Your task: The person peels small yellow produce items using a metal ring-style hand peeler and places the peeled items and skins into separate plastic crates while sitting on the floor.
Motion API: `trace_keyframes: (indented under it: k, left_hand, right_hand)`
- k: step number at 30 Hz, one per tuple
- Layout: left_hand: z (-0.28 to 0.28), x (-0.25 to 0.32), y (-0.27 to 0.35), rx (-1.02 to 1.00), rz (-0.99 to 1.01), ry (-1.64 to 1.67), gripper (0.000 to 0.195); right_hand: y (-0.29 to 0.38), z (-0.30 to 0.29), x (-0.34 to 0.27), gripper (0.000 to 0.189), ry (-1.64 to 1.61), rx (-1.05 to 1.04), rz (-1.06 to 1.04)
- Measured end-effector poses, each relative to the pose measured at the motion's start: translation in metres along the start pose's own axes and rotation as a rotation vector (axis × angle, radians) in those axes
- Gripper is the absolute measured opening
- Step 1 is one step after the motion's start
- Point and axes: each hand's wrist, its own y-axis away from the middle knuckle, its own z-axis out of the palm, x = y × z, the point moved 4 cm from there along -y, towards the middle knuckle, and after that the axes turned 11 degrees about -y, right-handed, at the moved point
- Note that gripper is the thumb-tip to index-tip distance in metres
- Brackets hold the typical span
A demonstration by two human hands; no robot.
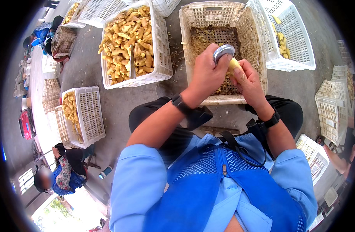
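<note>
My left hand (pixel 207 69) holds a round, shiny metal tool (pixel 224 50) with a rimmed edge. Its exact kind cannot be told. Pinched in the fingers of my right hand (pixel 248 79) is a peeled yellow piece of ginger root (pixel 233 65), close against the tool. Both hands are above a dirty white plastic crate (pixel 192 13), whose floor and walls carry peel scraps (pixel 199 36). To the left stands a white crate (pixel 163 52) heaped with unpeeled ginger (pixel 122 37), a metal blade-like tool (pixel 132 62) lying on top. A white crate (pixel 299 55) at right contains peeled pieces (pixel 281 43).
Another crate of ginger (pixel 89 116) stands at left on the concrete floor (pixel 116 116). Near it sits a person (pixel 64 174) beside a bottle (pixel 105 172). Stacked crates (pixel 331 107) and a person's arm (pixel 335 159) are at far right. My knees flank the scrap crate.
</note>
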Motion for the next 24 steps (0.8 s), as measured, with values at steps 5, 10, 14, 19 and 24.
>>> trace_keyframes:
  k: [5,10,14,19,24]
  left_hand:
    - [0.010,-0.005,-0.001,0.047,-0.004,0.024,0.014]
    - [0.006,-0.005,-0.002,-0.034,-0.037,0.079,0.014]
    - [-0.002,-0.002,-0.001,-0.171,-0.062,0.096,0.013]
    - [-0.004,-0.010,0.002,-0.286,-0.024,0.026,0.011]
    - [0.004,-0.013,0.004,-0.279,-0.117,0.276,0.011]
  right_hand:
    - [0.003,0.000,0.002,0.028,0.205,0.096,-0.189]
    - [0.003,-0.005,0.007,0.027,-0.022,0.046,-0.004]
    - [0.006,-0.007,0.013,0.027,-0.290,0.002,0.218]
    - [0.011,-0.001,0.011,0.036,-0.491,-0.100,0.400]
    - [0.013,0.001,0.009,0.044,-0.662,-0.202,0.436]
